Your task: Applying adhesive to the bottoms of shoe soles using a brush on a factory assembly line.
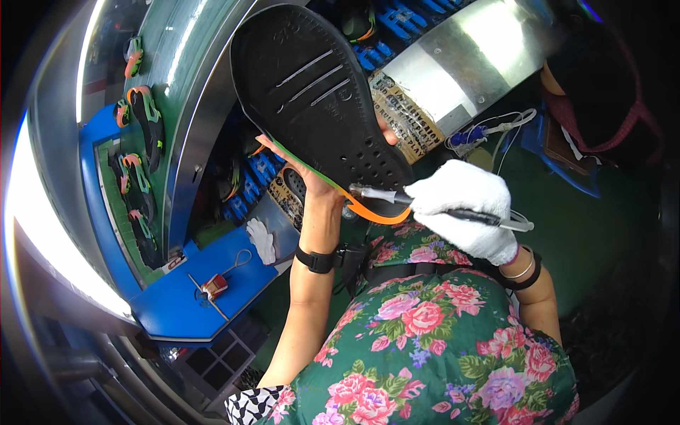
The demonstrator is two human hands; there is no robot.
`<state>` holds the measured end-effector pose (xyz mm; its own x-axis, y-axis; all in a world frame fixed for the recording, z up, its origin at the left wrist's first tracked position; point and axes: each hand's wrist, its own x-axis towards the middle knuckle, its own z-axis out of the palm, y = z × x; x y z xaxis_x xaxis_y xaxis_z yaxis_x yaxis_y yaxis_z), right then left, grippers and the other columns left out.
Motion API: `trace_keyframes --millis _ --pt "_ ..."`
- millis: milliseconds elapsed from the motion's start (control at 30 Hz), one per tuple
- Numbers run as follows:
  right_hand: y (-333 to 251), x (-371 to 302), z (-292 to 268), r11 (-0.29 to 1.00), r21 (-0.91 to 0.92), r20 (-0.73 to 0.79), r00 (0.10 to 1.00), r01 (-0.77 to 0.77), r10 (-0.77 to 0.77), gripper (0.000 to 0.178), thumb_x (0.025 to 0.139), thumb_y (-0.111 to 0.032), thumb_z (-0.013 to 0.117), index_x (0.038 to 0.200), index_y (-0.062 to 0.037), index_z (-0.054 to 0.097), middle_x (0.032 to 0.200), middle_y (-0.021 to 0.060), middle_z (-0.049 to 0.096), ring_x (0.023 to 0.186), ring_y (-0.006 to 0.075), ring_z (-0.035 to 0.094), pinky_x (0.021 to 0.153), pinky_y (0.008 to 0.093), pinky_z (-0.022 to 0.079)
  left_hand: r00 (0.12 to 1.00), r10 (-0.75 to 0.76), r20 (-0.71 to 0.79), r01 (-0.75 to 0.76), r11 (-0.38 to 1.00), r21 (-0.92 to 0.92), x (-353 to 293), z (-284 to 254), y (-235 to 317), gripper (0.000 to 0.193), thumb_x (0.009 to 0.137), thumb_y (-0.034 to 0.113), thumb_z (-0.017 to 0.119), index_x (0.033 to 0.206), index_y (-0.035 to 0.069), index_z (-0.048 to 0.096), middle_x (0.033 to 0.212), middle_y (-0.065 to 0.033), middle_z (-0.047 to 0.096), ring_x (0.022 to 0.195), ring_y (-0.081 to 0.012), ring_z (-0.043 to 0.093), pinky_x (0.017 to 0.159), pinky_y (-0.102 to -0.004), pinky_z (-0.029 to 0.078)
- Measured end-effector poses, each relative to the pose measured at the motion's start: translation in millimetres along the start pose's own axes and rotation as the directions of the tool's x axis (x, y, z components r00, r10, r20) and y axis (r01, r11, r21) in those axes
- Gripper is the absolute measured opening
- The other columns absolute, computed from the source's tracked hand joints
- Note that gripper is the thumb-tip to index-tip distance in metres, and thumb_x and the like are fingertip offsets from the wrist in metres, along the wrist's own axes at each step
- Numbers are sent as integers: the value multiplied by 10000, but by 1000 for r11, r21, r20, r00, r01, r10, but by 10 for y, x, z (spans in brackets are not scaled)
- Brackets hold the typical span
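Note:
A large black shoe sole [304, 92] with an orange and green rim is held up in front of me, its inner face turned toward me. My bare left hand [319, 180] grips the sole from beneath; fingertips show at its right edge. In a white glove, my right hand [464, 209] is closed round a thin dark-handled brush [375, 193] with a pale wrapped neck. The bristles meet the sole near its orange lower edge. A translucent tube end [520, 223] sticks out behind the gloved hand.
At the left, multicoloured soles [145, 131] lie on a green conveyor belt [185, 53]. A blue table [177, 304] holds a white glove [262, 241] and a small red-labelled container [213, 286]. Behind my work stand blue racks [404, 21] and a metal panel [439, 78]. Another person [588, 85] is at the upper right.

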<state>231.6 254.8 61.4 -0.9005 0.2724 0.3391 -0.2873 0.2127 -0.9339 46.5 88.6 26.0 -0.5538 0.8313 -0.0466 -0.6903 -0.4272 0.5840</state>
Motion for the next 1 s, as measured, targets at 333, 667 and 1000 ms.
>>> trace_keyframes --millis 333,667,1000 --pt "-48 2 -33 1000 18 34 999 -7 7 191 775 17 816 959 -29 793 969 130 785 855 251 750 776 349 586 996 -2 84 6 999 -39 75 88 19 1107 772 954 503 1324 -1 601 1157 -204 650 1035 -363 611 948 -480 522" --pt "-20 8 -32 999 32 19 999 36 -37 181 760 -8 837 933 -33 789 966 136 778 839 266 741 746 358 582 994 -4 111 8 999 -33 133 87 37 1057 776 927 553 1315 20 615 1165 -185 660 1039 -353 614 951 -472 509" --pt "-22 40 -74 999 42 20 999 30 -31 207 767 18 824 966 -28 790 958 132 778 817 262 736 732 357 580 990 52 134 -49 999 -21 171 114 33 759 933 661 633 1265 -21 622 1167 -156 668 1027 -319 639 978 -446 470"
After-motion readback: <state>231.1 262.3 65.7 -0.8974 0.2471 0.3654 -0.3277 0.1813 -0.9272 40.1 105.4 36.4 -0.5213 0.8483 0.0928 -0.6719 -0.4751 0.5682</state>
